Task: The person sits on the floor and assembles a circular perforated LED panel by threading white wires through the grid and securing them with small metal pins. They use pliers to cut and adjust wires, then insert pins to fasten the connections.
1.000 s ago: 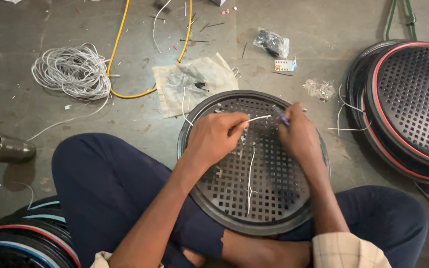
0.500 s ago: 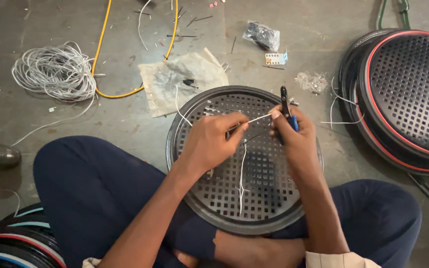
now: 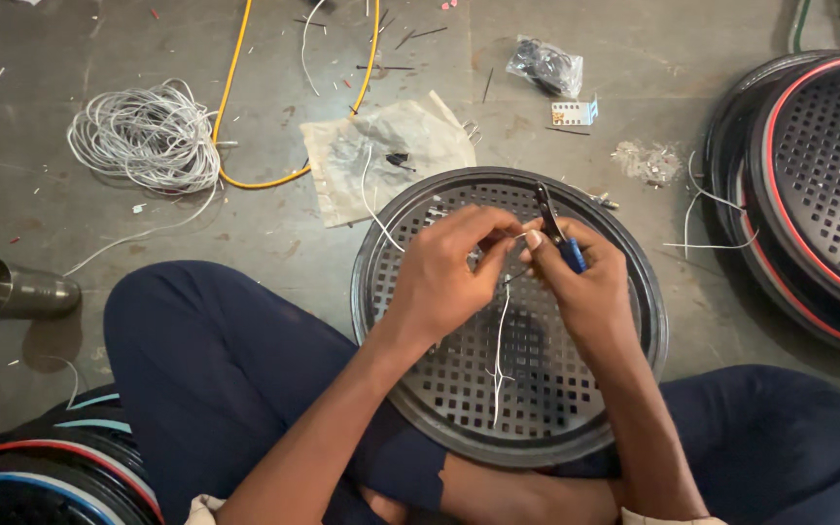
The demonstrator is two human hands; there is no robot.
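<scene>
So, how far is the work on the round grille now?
Finished-looking grilles are stacked to one side. On the black round grille in the lap, a white wire hangs while the left hand and right hand, holding pliers, pinch it. The wire coil remains.

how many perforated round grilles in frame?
3 in clear view. One grille lies in the person's lap under the left hand and right hand. Two stacked grilles sit on the floor at right. The striped rims at bottom left may be more.

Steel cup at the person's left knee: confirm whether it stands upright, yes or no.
No; the steel cup lies on its side on the floor, its open mouth facing left.
</scene>
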